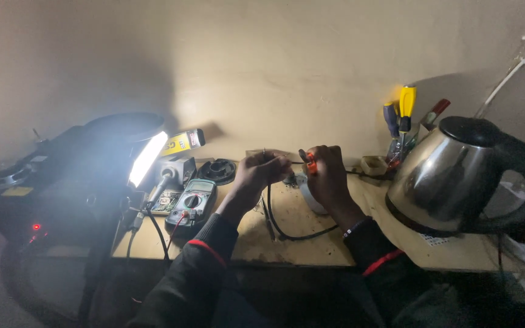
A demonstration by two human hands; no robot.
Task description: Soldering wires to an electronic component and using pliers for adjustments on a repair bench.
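The workbench (287, 246) is set against the wall. At its left end a lit lamp (147, 159) is positioned, with a multimeter (192, 201) lying just to its right. Both hands are held above the bench centre: the left hand (261, 173) is placed left of the right hand (326, 176). A cable (281, 226) is laid on the bench between and before them. At the right end a kettle (457, 176) is stood; behind it to the left, screwdrivers (402, 118) are stored upright in a holder.
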